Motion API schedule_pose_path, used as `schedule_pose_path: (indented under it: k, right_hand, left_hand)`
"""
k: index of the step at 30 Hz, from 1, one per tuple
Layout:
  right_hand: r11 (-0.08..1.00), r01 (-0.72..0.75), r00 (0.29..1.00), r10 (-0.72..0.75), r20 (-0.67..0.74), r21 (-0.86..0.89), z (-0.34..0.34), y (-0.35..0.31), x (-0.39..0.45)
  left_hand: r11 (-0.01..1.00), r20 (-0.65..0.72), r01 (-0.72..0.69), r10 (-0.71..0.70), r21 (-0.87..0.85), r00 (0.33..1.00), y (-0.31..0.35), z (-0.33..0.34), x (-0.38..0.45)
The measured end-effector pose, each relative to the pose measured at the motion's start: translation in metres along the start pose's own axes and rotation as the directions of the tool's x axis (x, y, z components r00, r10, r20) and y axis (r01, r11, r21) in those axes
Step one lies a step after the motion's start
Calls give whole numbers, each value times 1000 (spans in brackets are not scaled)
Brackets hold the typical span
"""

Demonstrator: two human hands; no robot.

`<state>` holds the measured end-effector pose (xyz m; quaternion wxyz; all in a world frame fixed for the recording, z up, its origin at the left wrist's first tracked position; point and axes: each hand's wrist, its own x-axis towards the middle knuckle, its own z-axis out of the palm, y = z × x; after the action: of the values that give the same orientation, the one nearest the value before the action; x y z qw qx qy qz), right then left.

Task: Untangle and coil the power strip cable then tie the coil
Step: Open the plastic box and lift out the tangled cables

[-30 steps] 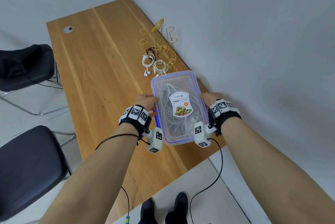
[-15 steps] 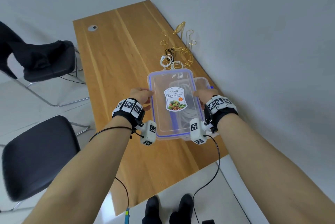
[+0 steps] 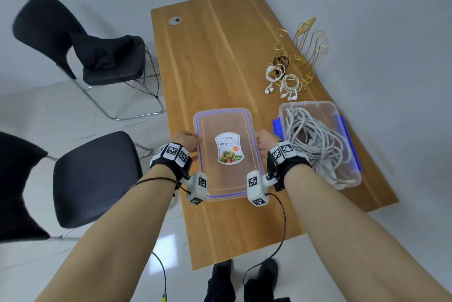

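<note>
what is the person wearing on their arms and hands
Both forearms are bare, with no sleeves. The left hand and right hand each have a black wrist strap covered with white square tags printed in black patterns. A white block with the same printed squares hangs off each strap, and a thin black cable trails down from each wrist.

Lid [image 3: 227, 130] between both hands, beside cable-filled box [image 3: 342, 180]
</note>
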<state>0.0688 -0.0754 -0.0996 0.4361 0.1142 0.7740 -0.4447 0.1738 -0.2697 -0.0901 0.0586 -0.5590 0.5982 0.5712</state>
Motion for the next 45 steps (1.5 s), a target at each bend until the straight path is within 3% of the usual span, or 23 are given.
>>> schedule_pose_path:
  k: [7, 13, 17, 19, 23, 28, 31, 37, 45]
  right_hand:
    - [994, -93, 996, 92, -14, -57, 14, 23, 7]
    - [997, -73, 995, 71, -68, -26, 9, 18, 3]
    - [999, -14, 999, 15, -32, 42, 2, 11, -8]
    - [984, 36, 999, -34, -15, 173, -7, 5, -11]
    - [882, 69, 992, -13, -123, 467, -48, -1, -18]
    - [879, 87, 957, 57, -284, 470, -120, 15, -23]
    - [854, 50, 909, 176, -379, 517, -154, 37, -24]
    - [759, 51, 907, 236, -348, 649, -184, 69, -28]
    - [742, -61, 961, 225, -162, 668, -213, 83, -29]
  left_hand:
    - [996, 60, 81, -84, 39, 995, -41, 10, 24]
    - [993, 70, 111, -113, 39, 991, -41, 22, 29]
    - [997, 37, 46, -49, 66, 998, -25, 26, 24]
    - [996, 42, -23, 19, 83, 999, -11, 32, 20]
    - [987, 125, -141, 131, 75, 983, 32, 68, 5]
    - [975, 298, -221, 206, 17, 932, 70, 142, -36]
    - [977, 437, -209, 175, 30, 882, 76, 189, -56]
    - [955, 582, -202, 39, 218, 812, 65, 262, -66]
    - [965, 531, -144, 6, 219, 847, 56, 311, -63]
